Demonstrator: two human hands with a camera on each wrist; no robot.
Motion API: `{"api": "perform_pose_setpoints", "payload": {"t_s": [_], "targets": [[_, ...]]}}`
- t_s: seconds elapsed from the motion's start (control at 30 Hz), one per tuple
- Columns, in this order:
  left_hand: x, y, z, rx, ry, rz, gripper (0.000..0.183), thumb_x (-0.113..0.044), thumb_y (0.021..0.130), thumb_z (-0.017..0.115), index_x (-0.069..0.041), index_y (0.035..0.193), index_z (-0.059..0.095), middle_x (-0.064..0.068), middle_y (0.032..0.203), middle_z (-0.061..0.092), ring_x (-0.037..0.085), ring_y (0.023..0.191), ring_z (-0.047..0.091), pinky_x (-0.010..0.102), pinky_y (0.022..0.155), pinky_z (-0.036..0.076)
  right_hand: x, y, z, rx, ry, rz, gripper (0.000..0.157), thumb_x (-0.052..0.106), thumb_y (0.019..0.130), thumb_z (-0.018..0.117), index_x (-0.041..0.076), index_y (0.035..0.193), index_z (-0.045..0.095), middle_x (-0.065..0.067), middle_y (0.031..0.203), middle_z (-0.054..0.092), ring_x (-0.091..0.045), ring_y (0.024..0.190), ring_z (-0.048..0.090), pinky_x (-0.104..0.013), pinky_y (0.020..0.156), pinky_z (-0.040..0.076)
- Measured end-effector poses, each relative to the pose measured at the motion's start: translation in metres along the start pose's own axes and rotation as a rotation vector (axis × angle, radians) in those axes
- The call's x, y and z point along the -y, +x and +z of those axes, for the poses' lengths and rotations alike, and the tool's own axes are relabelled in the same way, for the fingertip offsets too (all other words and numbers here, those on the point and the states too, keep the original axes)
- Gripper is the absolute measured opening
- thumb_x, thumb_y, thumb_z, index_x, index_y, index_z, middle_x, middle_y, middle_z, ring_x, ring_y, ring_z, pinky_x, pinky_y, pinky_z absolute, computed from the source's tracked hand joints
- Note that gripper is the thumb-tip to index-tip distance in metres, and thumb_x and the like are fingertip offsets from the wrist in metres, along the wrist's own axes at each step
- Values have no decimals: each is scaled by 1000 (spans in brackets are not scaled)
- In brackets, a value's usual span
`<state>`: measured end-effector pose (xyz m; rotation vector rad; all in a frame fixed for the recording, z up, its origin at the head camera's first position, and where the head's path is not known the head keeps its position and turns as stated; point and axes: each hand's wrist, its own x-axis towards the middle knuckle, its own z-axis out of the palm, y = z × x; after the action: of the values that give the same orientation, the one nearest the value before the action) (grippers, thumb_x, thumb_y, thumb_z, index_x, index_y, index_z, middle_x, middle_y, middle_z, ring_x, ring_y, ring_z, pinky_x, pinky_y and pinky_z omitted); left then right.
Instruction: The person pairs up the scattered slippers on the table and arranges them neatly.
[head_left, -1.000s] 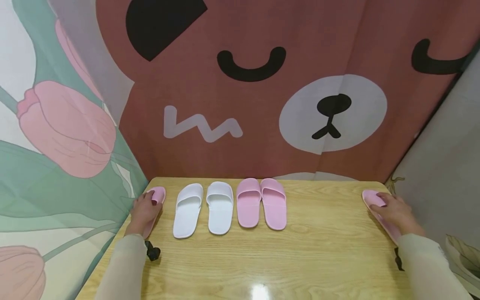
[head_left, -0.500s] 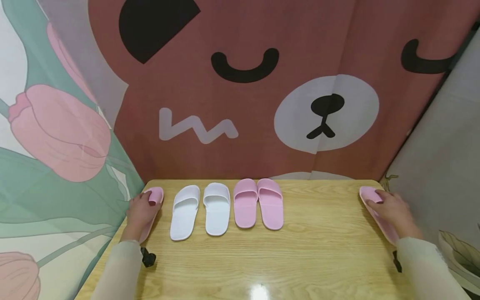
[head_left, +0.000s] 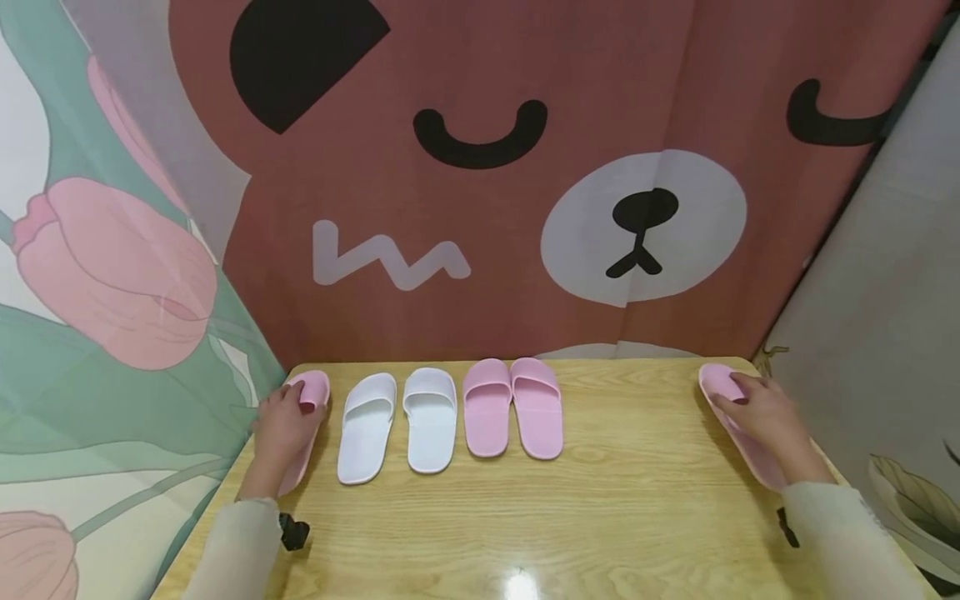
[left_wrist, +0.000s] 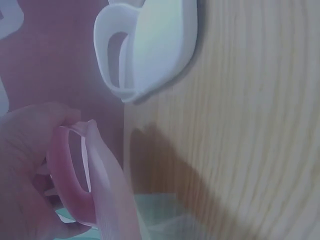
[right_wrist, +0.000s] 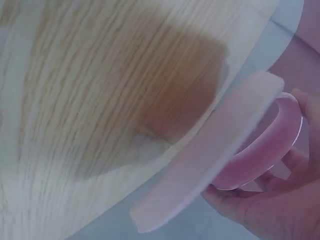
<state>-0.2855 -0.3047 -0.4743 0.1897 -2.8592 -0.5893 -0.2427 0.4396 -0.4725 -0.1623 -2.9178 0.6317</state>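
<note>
My left hand (head_left: 283, 427) grips a pink slipper (head_left: 317, 383) by its strap at the table's left end. In the left wrist view this slipper (left_wrist: 111, 190) is tipped on edge, and a shadow lies on the wood beside it. On the far right, my right hand (head_left: 772, 421) pinches another pink slipper (head_left: 716, 382) at the strap. The right wrist view has that slipper (right_wrist: 205, 155) tilted and raised above the table edge, its sole toward the wood. A white pair, left slipper (head_left: 365, 442) and right slipper (head_left: 431, 437), lies between my hands, next to two pink slippers (head_left: 487, 421) set side by side.
A light wood table (head_left: 637, 517) carries the slippers along its back edge. Behind it hangs a brown bear-print curtain (head_left: 510, 308). A tulip-print curtain (head_left: 120, 283) borders the left, a grey curtain (head_left: 885, 300) the right.
Both held pink slippers have shifted slightly inward over the table, the right one leftward more clearly. The head view has drifted a little. The slippers in the middle have stayed in place.
</note>
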Motion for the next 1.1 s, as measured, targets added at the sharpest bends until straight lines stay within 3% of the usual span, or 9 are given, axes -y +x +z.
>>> {"api": "perform_pose_setpoints", "payload": {"t_s": [0.37, 0.7, 1.1], "targets": [[-15, -11, -3, -67, -24, 14, 70, -34, 95, 64, 6, 148, 41, 34, 148, 38, 56, 132, 33, 77, 96, 28, 22, -5, 2, -44, 9, -20, 82, 56, 99, 54, -6, 149, 38, -44, 138, 35, -64, 120, 38, -77, 92, 33], [-25, -17, -3, -126, -26, 37, 67, -35, 94, 64, 4, 146, 45, 34, 145, 42, 54, 130, 36, 77, 93, 31, 38, -10, 0, -16, 20, 0, 85, 60, 99, 52, -4, 153, 35, -44, 142, 32, -66, 121, 37, -76, 92, 34], [-42, -25, -5, -88, -24, 33, 70, -38, 95, 64, 2, 148, 42, 32, 148, 41, 53, 134, 33, 76, 95, 30, 51, -13, 7, -19, 24, 33, 85, 62, 98, 51, -1, 154, 36, -43, 143, 31, -69, 116, 38, -76, 89, 35]]}}
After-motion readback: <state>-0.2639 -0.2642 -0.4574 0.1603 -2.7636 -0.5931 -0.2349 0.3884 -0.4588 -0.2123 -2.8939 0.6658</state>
